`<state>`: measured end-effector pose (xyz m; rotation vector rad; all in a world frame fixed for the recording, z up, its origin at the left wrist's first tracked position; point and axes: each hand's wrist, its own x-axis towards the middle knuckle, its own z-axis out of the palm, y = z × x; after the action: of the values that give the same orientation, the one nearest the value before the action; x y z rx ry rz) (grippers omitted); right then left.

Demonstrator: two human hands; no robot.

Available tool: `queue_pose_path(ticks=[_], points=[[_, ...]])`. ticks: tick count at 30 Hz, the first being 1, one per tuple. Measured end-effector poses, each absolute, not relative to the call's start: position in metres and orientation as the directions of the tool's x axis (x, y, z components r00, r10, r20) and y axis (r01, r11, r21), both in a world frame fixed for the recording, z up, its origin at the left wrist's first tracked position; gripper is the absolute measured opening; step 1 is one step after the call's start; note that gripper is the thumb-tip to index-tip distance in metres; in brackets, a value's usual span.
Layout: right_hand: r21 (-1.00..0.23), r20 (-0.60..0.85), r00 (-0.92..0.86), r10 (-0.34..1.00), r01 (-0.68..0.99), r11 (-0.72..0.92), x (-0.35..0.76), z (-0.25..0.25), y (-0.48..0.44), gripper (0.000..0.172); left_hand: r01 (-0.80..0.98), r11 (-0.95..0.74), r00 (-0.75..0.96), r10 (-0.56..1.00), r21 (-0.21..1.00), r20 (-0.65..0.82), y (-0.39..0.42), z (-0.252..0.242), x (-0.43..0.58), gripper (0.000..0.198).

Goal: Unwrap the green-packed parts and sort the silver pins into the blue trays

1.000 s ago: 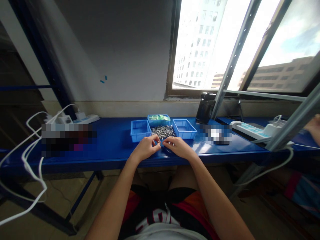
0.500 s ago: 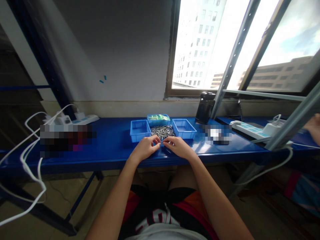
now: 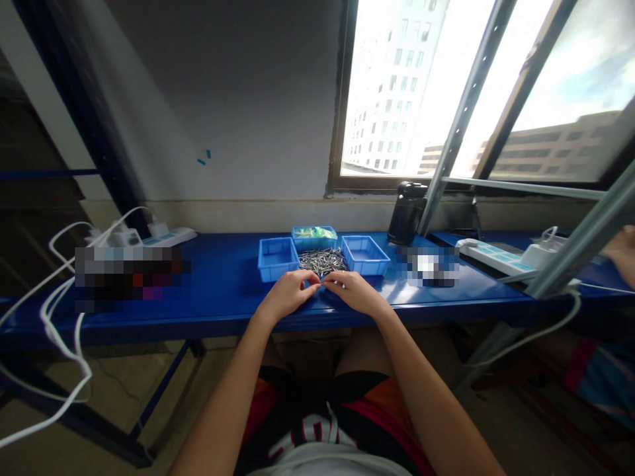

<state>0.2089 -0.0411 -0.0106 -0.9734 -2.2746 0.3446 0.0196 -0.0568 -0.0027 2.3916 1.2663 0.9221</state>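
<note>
A heap of small silvery metal pieces [image 3: 322,260], perhaps screws, lies on the blue table [image 3: 213,291] between the blue bins. Just in front of the heap, my left hand [image 3: 290,291] has its fingers curled and pinched. Opposite it, my right hand [image 3: 354,291] is pinched too, and the fingertips of both hands almost meet. Whatever sits between the fingertips is too small to make out. On the left stands a blue bin [image 3: 278,270], and on the right another blue bin [image 3: 366,264]. Behind the heap, a third blue bin [image 3: 314,242] contains green and clear plastic packets.
A black bottle-like container [image 3: 407,215] stands at the back right, beside a grey metal post [image 3: 461,112]. Power strips [image 3: 171,238] and white cables [image 3: 49,311] occupy the left end. Another power strip [image 3: 501,256] lies right, near another person's hand [image 3: 624,254].
My fingertips have come slightly closer together in front of the heap. The bins have not moved.
</note>
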Motion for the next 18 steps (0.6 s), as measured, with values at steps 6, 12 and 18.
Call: queue_pose_path(ticks=[6,12,18], points=[[-0.482,0.435,-0.494,0.753,0.579,0.658,0.2095,-0.0117,-0.0409,0.019,0.661,-0.562,0.389,0.823,0.497,0.414,-0.0555,-0.0038,0.0188,0.024],[-0.498,0.418,-0.477,0.773,0.591,0.634,0.2094,-0.0113,-0.0412,0.018,0.686,-0.547,0.384,0.833,0.481,0.399,-0.0533,-0.0060,0.0191,0.025],[-0.511,0.419,-0.475,0.774,0.581,0.633,0.2088,-0.0127,-0.0402,0.014,0.685,-0.529,0.366,0.844,0.500,0.392,-0.0553,-0.0045,0.0194,0.023]])
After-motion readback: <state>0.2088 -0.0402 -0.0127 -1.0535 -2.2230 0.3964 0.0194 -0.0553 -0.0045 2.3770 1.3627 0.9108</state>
